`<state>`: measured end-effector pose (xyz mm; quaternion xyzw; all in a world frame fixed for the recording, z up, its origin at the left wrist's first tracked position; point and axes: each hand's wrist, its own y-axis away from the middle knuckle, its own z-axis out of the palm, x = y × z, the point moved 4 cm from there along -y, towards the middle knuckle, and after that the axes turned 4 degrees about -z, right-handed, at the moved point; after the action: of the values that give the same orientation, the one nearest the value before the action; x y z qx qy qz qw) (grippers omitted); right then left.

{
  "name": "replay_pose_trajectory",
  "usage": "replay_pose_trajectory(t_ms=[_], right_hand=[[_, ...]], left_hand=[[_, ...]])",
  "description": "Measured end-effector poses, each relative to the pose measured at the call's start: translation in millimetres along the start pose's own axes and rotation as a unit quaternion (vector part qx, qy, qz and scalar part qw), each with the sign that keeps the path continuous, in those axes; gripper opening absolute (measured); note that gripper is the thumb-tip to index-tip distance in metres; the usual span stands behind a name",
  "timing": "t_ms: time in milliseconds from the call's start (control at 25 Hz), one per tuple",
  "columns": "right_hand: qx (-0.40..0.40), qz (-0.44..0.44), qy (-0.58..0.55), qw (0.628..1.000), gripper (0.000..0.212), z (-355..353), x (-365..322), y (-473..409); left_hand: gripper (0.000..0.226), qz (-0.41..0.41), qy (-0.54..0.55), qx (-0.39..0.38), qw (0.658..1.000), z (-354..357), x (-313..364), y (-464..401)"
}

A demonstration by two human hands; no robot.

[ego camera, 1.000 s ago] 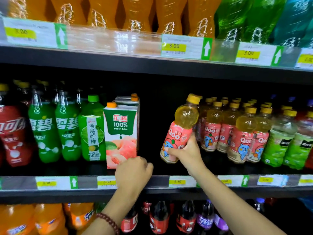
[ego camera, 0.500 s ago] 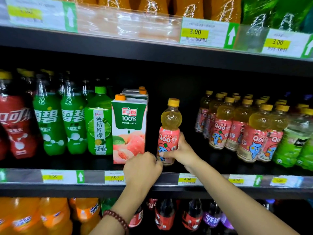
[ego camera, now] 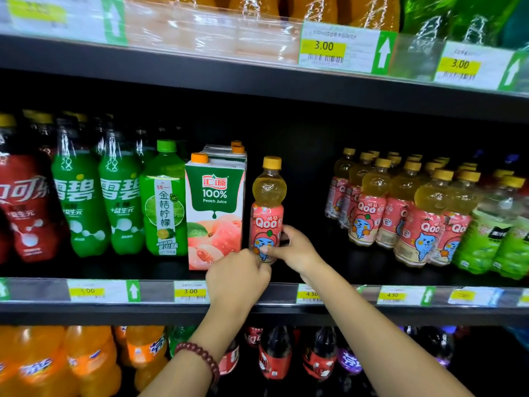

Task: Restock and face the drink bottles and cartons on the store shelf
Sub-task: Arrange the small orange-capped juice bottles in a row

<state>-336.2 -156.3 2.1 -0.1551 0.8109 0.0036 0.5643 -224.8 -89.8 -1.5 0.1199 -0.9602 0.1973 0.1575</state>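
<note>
A pink-labelled Qoo bottle (ego camera: 267,207) with a yellow cap stands upright on the middle shelf (ego camera: 286,295), right beside the peach juice carton (ego camera: 215,213). My right hand (ego camera: 294,249) grips the bottle's lower part from the right, thumb across the label. My left hand (ego camera: 237,277), fingers curled, sits at the bottle's base and the carton's bottom corner; what its fingertips hold is hidden. A group of several Qoo bottles (ego camera: 400,213) stands further right, with a dark gap between.
Green Sprite bottles (ego camera: 98,202), a lime drink bottle (ego camera: 164,202) and a red cola bottle (ego camera: 25,207) fill the shelf's left. Green bottles (ego camera: 498,233) stand at the far right. Orange soda (ego camera: 57,362) and dark bottles (ego camera: 286,353) sit below. Price tags line the shelf edges.
My right hand carried the Qoo bottle leftward from the group and stood it upright beside the carton. My left hand moved right to meet the bottle's base.
</note>
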Motion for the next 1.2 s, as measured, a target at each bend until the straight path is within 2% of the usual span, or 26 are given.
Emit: replay_pose_trajectory(t_ms=[160,280,360,480,600,760,960,1040,1200], right_hand=[[-0.007,-0.001,0.007,1.0,0.048,0,-4,4],[0.006,0.003,-0.024,1.0,0.05,-20,-9,8],[0.084,-0.046,-0.001,0.995,0.045,-57,-9,8],[0.232,-0.089,0.103,0.963,0.032,-122,2,15],[0.31,-0.045,0.189,0.931,0.049,-164,23,20],[0.29,-0.054,0.208,0.932,0.068,-190,35,3],[0.315,-0.055,0.22,0.922,0.071,-190,37,-25],[0.318,-0.028,0.203,0.926,0.076,-189,37,-33],[0.322,0.024,0.205,0.924,0.069,-188,33,-41]], left_hand=[[0.027,0.009,-0.01,-0.018,1.0,-3,1,4],[0.027,0.047,-0.019,-0.067,0.996,-7,-1,3],[0.028,0.08,-0.051,-0.074,0.993,-9,9,0],[0.029,0.129,-0.058,-0.057,0.988,-3,53,-5],[0.031,0.161,-0.032,-0.062,0.984,12,98,-6],[0.031,0.157,-0.015,-0.058,0.986,26,110,-5],[0.035,0.16,-0.004,-0.052,0.986,29,109,-7],[0.033,0.157,-0.001,-0.052,0.986,30,109,-8],[0.034,0.155,0.003,-0.055,0.986,31,107,-7]])
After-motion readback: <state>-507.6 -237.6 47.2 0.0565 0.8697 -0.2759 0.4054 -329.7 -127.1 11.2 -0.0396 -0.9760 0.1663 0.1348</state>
